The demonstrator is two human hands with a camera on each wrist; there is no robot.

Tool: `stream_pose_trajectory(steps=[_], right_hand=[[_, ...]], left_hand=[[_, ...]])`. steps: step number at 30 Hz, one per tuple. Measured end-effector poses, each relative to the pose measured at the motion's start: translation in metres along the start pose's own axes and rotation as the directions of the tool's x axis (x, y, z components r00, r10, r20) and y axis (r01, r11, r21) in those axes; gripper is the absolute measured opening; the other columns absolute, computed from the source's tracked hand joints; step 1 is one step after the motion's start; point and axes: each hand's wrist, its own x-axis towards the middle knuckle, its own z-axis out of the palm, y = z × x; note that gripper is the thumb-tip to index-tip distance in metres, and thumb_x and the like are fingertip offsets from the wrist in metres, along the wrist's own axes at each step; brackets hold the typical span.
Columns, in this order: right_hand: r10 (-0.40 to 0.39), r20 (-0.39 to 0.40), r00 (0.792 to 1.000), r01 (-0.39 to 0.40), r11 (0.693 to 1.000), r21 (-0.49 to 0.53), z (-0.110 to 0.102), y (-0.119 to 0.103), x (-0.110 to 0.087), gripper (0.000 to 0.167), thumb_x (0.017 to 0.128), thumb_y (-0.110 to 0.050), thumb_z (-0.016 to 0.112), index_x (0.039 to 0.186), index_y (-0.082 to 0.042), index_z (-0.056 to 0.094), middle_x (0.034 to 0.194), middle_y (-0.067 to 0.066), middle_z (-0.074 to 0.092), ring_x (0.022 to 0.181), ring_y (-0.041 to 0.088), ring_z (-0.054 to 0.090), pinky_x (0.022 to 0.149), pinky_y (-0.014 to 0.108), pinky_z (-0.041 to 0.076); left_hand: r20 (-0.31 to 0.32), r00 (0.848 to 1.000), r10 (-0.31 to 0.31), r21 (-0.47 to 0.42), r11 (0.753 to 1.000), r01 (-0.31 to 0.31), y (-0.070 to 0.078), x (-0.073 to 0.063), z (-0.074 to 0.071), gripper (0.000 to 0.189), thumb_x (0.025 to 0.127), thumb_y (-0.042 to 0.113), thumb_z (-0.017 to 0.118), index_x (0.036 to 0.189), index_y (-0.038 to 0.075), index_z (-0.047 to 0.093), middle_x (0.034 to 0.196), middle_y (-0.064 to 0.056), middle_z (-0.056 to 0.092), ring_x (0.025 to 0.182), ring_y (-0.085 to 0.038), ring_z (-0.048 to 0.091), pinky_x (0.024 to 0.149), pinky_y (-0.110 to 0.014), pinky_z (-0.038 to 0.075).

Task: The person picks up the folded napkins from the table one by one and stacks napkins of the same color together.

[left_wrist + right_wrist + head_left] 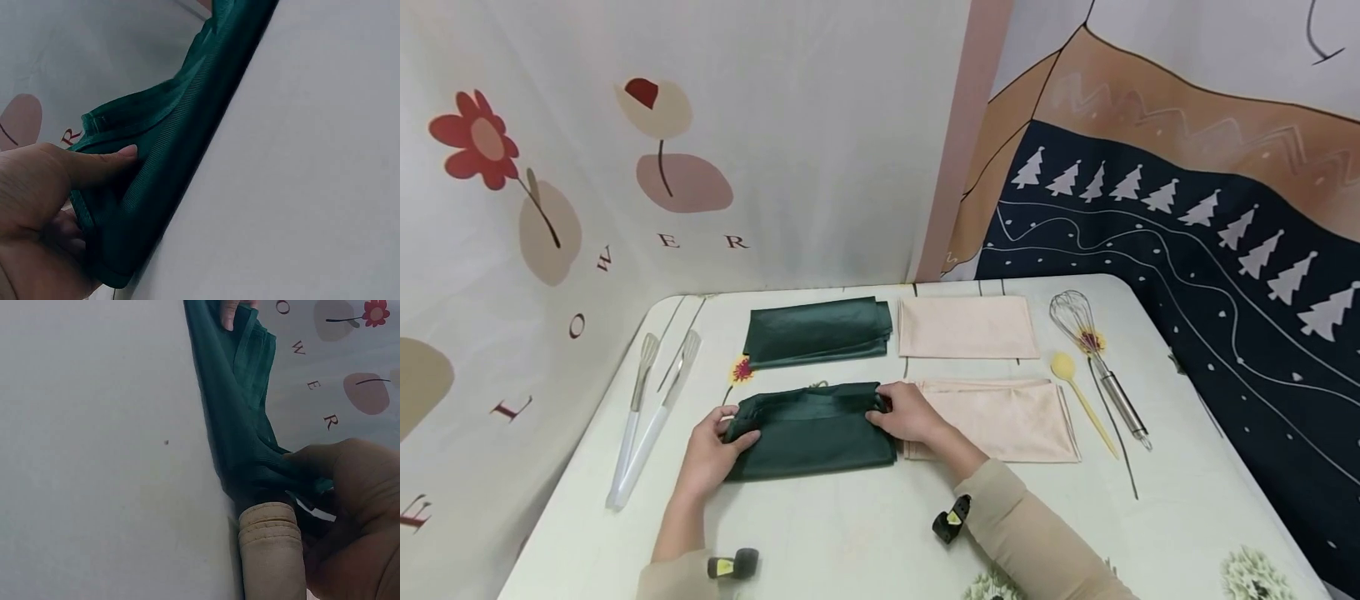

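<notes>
A dark green folded cloth lies at the near middle of the table, its far edge lifted a little. My left hand grips its left end, the thumb on top and the other fingers beneath, as the left wrist view shows with the thumb on the green fabric. At the far right corner, my right hand pinches the same cloth. In the right wrist view the fabric bunches beside the right hand; some fingers are hidden there. A pink folded cloth lies right beside it, under the right wrist.
Behind lie another green folded cloth and another pink one. Tongs with whitish handles rest at the left. A yellow spoon and a wire whisk lie at the right. Printed curtains rise behind the table.
</notes>
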Motion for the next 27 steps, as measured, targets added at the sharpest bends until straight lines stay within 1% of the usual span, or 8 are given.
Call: stream_pose_trajectory(steps=[3,5,8,11,14,17,24,27], right_hand=[[0.023,0.003,1.000,-0.023,1.000,0.020,0.000,0.000,-0.001,0.017,0.098,-0.018,0.069,0.086,-0.005,0.064,0.066,0.000,0.046,0.059,0.013,0.043,0.059,0.027,0.036],[0.057,0.000,0.998,-0.057,0.997,0.047,0.000,0.001,-0.001,0.020,0.097,-0.020,0.070,0.099,-0.001,0.068,0.064,-0.001,0.044,0.057,0.013,0.043,0.059,0.027,0.037],[0.101,0.001,0.995,-0.101,0.991,0.089,-0.002,0.001,-0.002,0.027,0.095,-0.023,0.073,0.102,0.003,0.068,0.060,-0.002,0.039,0.052,0.013,0.041,0.057,0.027,0.036],[0.133,0.016,0.991,-0.134,0.980,0.149,-0.004,-0.001,-0.004,0.021,0.093,-0.022,0.076,0.089,-0.003,0.068,0.056,-0.003,0.039,0.050,0.012,0.041,0.054,0.026,0.036],[0.142,0.041,0.989,-0.147,0.974,0.174,-0.005,-0.002,-0.005,0.024,0.092,-0.021,0.077,0.075,-0.010,0.062,0.053,-0.004,0.042,0.048,0.011,0.043,0.051,0.025,0.037],[0.135,0.066,0.989,-0.144,0.976,0.163,-0.006,-0.002,-0.006,0.032,0.092,-0.021,0.077,0.071,-0.010,0.055,0.053,-0.003,0.044,0.046,0.012,0.048,0.050,0.025,0.040],[0.095,0.101,0.990,-0.113,0.976,0.185,-0.009,0.000,-0.008,0.015,0.095,-0.014,0.073,0.106,-0.006,0.069,0.065,0.001,0.064,0.050,0.015,0.061,0.052,0.028,0.052],[0.074,0.092,0.993,-0.090,0.980,0.180,-0.009,0.000,-0.008,0.009,0.095,-0.012,0.071,0.101,-0.006,0.068,0.063,0.001,0.061,0.048,0.015,0.060,0.053,0.029,0.053]], left_hand=[[-0.025,0.998,-0.056,-0.101,0.994,0.053,0.001,0.000,-0.001,0.059,0.092,0.008,0.075,0.142,-0.001,0.045,0.128,-0.029,0.061,0.117,-0.036,0.060,0.080,-0.018,0.050],[-0.028,0.995,-0.098,-0.163,0.982,0.092,0.002,0.000,-0.001,0.068,0.092,0.005,0.075,0.149,0.000,0.039,0.133,-0.029,0.058,0.123,-0.037,0.059,0.075,-0.009,0.047],[-0.002,0.989,-0.150,-0.212,0.966,0.146,0.001,0.000,-0.003,0.078,0.092,0.006,0.074,0.156,0.000,0.029,0.144,-0.029,0.051,0.135,-0.038,0.049,0.082,-0.010,0.049],[0.029,0.985,-0.171,-0.193,0.966,0.173,0.001,0.000,-0.006,0.077,0.094,0.015,0.074,0.155,-0.004,0.032,0.147,-0.028,0.048,0.140,-0.036,0.044,0.095,-0.019,0.049],[0.037,0.984,-0.176,-0.142,0.974,0.179,0.001,-0.002,-0.009,0.066,0.094,0.022,0.075,0.146,-0.008,0.046,0.138,-0.027,0.058,0.129,-0.033,0.055,0.092,-0.022,0.052],[0.048,0.986,-0.161,-0.083,0.983,0.165,0.000,-0.007,-0.013,0.056,0.094,0.024,0.075,0.135,-0.010,0.057,0.120,-0.024,0.069,0.108,-0.026,0.067,0.078,-0.017,0.053],[0.090,0.991,-0.097,-0.046,0.994,0.102,-0.005,-0.012,-0.018,0.041,0.093,0.018,0.075,0.120,-0.011,0.066,0.100,-0.014,0.075,0.088,-0.012,0.069,0.071,-0.017,0.052],[0.076,0.993,-0.091,-0.042,0.995,0.095,-0.007,-0.012,-0.018,0.037,0.094,0.017,0.074,0.118,-0.010,0.068,0.095,-0.011,0.075,0.084,-0.011,0.067,0.070,-0.018,0.052]])
